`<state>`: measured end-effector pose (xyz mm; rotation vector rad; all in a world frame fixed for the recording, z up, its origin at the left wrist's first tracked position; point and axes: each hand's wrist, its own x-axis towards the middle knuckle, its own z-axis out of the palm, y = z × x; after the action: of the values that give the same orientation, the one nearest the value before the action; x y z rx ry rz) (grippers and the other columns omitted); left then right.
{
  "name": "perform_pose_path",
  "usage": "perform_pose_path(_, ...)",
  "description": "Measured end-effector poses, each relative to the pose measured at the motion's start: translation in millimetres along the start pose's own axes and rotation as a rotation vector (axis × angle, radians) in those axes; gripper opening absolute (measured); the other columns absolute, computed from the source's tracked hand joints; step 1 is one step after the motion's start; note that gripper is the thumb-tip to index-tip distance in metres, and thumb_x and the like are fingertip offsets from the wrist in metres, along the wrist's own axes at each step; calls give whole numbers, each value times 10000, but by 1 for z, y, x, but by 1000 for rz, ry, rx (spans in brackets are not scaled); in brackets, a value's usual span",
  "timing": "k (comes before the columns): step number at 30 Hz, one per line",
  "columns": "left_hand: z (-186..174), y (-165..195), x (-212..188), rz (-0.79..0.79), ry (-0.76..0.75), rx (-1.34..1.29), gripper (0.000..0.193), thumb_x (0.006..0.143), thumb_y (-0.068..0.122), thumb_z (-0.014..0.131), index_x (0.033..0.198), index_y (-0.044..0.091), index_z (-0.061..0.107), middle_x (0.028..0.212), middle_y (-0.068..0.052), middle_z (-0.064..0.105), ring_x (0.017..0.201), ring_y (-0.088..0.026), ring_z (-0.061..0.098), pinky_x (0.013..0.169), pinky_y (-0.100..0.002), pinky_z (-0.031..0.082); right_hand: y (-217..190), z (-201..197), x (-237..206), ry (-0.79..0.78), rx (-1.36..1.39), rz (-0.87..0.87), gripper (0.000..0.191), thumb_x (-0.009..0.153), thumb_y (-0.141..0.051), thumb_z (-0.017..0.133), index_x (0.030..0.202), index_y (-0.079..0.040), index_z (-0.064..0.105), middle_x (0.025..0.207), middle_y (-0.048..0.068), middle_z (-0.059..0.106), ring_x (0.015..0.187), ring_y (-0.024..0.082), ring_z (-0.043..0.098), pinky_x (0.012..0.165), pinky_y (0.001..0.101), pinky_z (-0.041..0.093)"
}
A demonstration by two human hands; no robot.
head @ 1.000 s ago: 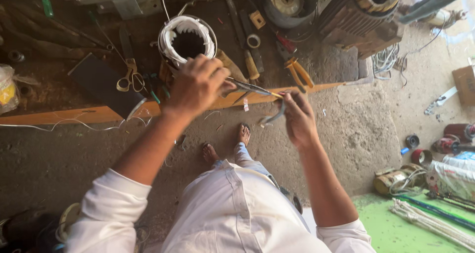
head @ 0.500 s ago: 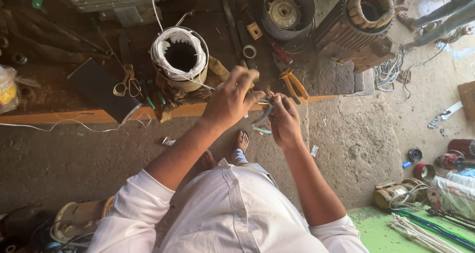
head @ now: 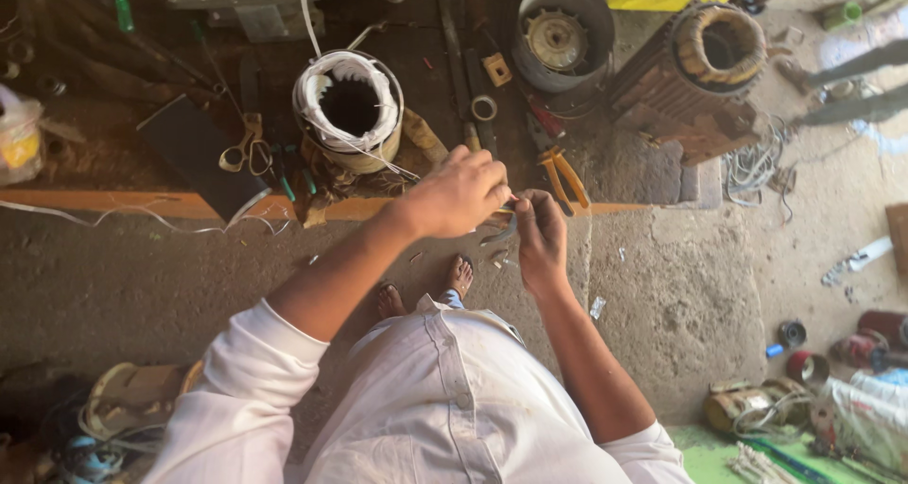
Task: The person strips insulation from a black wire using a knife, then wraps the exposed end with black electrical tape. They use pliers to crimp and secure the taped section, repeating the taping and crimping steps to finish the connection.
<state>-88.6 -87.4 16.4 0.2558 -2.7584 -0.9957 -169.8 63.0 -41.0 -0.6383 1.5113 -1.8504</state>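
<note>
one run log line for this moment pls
left hand: pinching thin wire | right hand: pinching same wire | behind: white-wrapped round motor winding on bench | orange-handled pliers beside

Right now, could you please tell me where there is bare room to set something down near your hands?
The concrete floor right of the right hand is mostly bare, short of the wire coil. The workbench around the wound stator, scissors and pliers is crowded.

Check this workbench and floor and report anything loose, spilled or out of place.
A thin white wire droops loosely over the bench's orange edge. Small scraps lie scattered on the concrete floor by the feet. Both hands, left and right, pinch something small.
</note>
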Motion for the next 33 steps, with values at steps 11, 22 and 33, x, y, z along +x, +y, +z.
perform_pose_path(11,-2,7,-6,40,429,176,315,951,378,670,1009,69,662,929,-83,642,909,-292,616,799,-469,473,8,-5,10,-81,-63,-7,136,1093,-172,529,1100,-48,584,944,-7,658,869,66,623,802,228,507)
perform_pose_path(22,10,-15,-23,276,389,405,202,911,266,713,993,82,699,947,-32,628,938,-219,610,837,-396,494,7,-46,20,-335,-575,19,264,1087,-203,520,1205,-34,685,770,-4,579,683,55,493,621,229,422)
perform_pose_path(33,-114,-65,-41,-412,955,339,218,969,200,774,1108,43,712,1075,-159,692,951,-345,696,790,-434,556,15,-32,11,-404,-471,17,265,1077,-189,508,1170,12,655,838,40,710,706,90,625,665,252,530)
